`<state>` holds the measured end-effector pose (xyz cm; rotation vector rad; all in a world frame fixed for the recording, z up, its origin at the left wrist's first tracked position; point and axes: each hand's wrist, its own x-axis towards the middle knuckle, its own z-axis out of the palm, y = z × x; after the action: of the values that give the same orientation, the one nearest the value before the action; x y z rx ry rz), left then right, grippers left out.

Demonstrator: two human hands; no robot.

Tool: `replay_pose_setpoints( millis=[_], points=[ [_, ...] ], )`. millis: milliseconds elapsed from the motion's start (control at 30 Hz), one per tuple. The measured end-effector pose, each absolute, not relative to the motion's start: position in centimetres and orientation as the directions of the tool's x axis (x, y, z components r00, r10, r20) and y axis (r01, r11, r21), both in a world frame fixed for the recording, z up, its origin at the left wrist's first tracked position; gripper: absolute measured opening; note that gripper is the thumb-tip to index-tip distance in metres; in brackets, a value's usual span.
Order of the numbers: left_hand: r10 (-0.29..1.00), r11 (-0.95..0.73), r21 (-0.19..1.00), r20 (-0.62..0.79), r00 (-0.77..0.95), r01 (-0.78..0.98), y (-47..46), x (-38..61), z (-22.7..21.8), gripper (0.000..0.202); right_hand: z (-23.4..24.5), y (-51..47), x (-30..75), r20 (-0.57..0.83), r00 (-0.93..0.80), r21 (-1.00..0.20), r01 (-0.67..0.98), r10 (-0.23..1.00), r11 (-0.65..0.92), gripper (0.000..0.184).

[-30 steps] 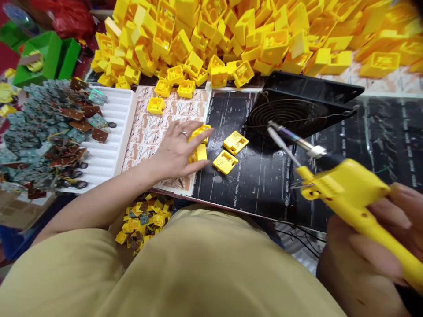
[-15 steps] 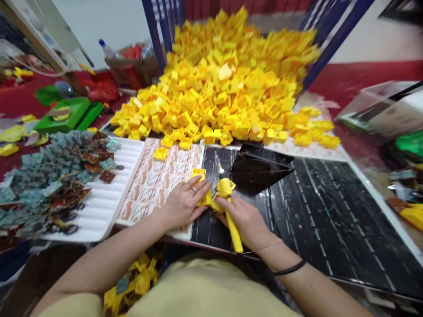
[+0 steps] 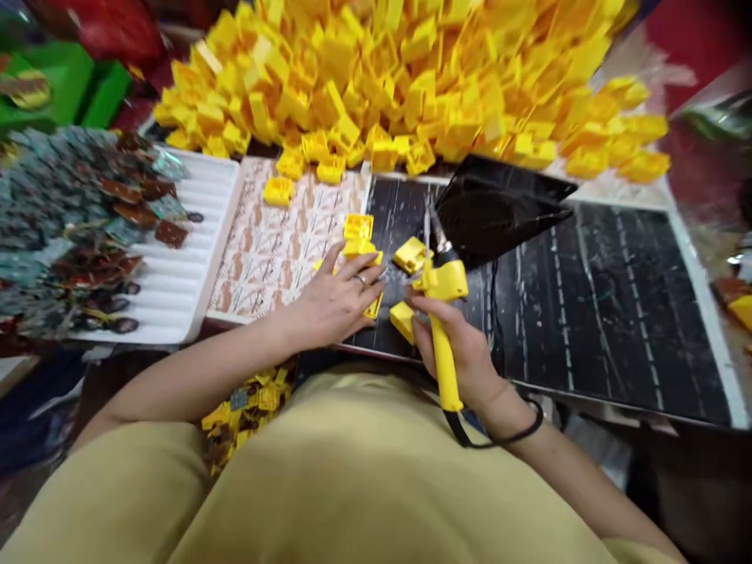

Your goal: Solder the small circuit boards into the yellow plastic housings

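Observation:
My left hand (image 3: 338, 305) lies with fingers spread over several small yellow plastic housings (image 3: 358, 227) near the table's front edge; those beneath the fingers are partly hidden. In my right hand (image 3: 461, 345) is a yellow-handled soldering gun (image 3: 447, 364), its metal tip pointing away from me and a black cord trailing below. Just left of the gun's head rests a yellow housing (image 3: 410, 255) on the black board (image 3: 385, 211). Another yellow piece (image 3: 403, 321) is beside my right fingers; whether they touch it I cannot tell.
A big heap of yellow housings (image 3: 376, 86) fills the back. At left, a white ribbed tray (image 3: 193, 227) bears many small circuit boards (image 3: 59, 227) with wires. A black folded object (image 3: 499, 211) stands behind the gun. Patterned sheeting (image 3: 252, 266) covers the table's left part.
The view has tilted down and closer. My right hand has moved right, away from my left, with the soldering gun. Two yellow pieces now show between the hands.

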<state>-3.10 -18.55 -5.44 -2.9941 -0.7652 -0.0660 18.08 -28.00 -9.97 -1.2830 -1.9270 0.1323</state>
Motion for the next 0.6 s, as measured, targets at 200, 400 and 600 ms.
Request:
replay_pose_setpoints(
  millis=[200, 400, 600],
  points=[
    [0.530, -0.847, 0.066, 0.181, 0.829, 0.527, -17.5, -4.9, -6.7, 0.048, -10.2, -28.6, 21.2, 0.587, -0.187, -0.328, 0.835, 0.788, 0.442, 0.051],
    [0.533, -0.839, 0.099, 0.341, 0.774, 0.535, -18.5, -5.4, -7.2, 0.036, -9.6, -26.6, 22.8, 0.562, -0.399, -0.235, 0.763, 0.724, 0.603, 0.054],
    [0.554, -0.830, 0.019, 0.144, 0.820, 0.557, -19.5, -2.7, -7.0, 0.049, -10.5, -26.2, 22.5, 0.532, -0.406, -0.256, 0.760, 0.743, 0.598, 0.051]
  ],
)
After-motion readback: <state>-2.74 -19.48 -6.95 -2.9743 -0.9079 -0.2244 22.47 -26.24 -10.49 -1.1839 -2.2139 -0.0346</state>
